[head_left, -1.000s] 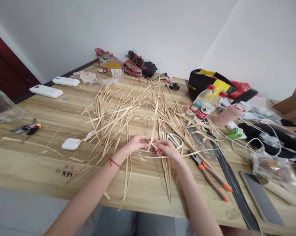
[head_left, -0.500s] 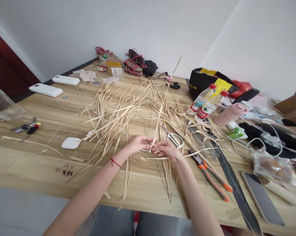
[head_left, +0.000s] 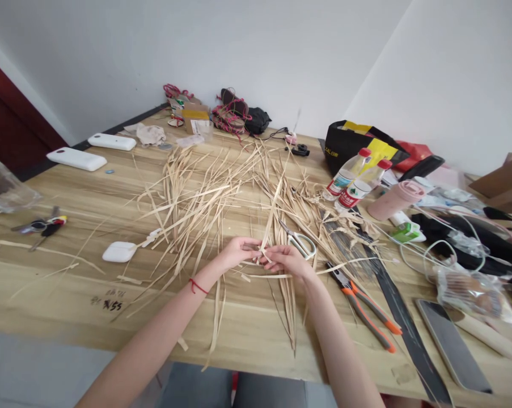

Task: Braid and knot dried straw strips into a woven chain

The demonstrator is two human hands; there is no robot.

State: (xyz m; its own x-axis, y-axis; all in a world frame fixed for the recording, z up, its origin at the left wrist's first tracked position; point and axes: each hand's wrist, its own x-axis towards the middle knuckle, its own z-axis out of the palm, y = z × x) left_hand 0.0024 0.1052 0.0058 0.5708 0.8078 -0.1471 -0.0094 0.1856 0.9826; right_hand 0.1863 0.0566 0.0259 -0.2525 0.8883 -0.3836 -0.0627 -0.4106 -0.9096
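Observation:
Both hands meet over the near middle of the wooden table. My left hand is closed, its fingertips pinching pale flat straw-like strips that rise between the hands. From the right, my right hand pinches the same strips where they cross; the exact crossing is partly hidden by the fingers. Just behind the right hand lie scissors with pale handles. Loose strips spread in a tangled heap beyond and around the hands, and a bundle hangs toward me beneath them.
Pliers with orange and grey handles lie right of my right forearm, near a phone. Two bottles, a pink tumbler and a black-yellow bag crowd the right. A white case and keys lie left.
The view has shifted slightly. Both hands stay together at the same spot, with the fingers moving a little around the crossing strips.

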